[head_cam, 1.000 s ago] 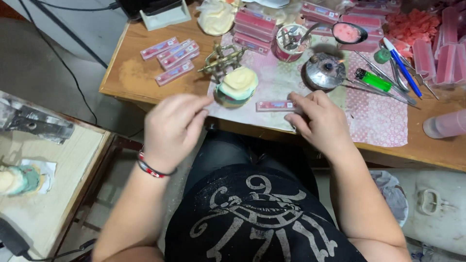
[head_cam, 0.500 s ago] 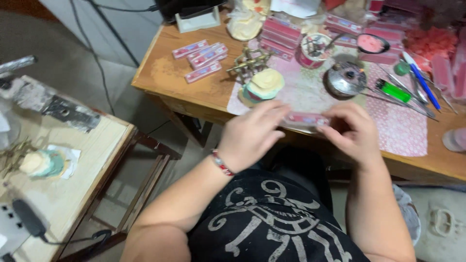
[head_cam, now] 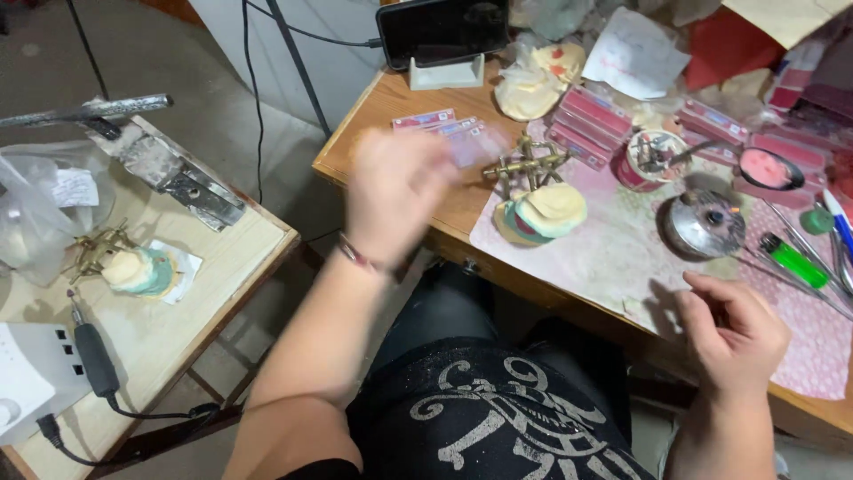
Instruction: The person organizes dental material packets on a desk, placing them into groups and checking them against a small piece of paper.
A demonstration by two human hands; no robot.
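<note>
My left hand (head_cam: 395, 191) is a blur holding a small pink pack (head_cam: 469, 142) over the crowded wooden table (head_cam: 391, 107) — right hand (head_cam: 733, 333) curled, fingers' hold unclear.

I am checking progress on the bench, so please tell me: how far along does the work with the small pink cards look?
Done: one thin pink card seems lifted off the wooden table. In hand: the left hand carries that blurred, see-through pink card towards the other pink cards near the table's corner. The right hand hangs at the table edge, fingers curled, apparently empty. Left: the card is not yet set down.
</note>
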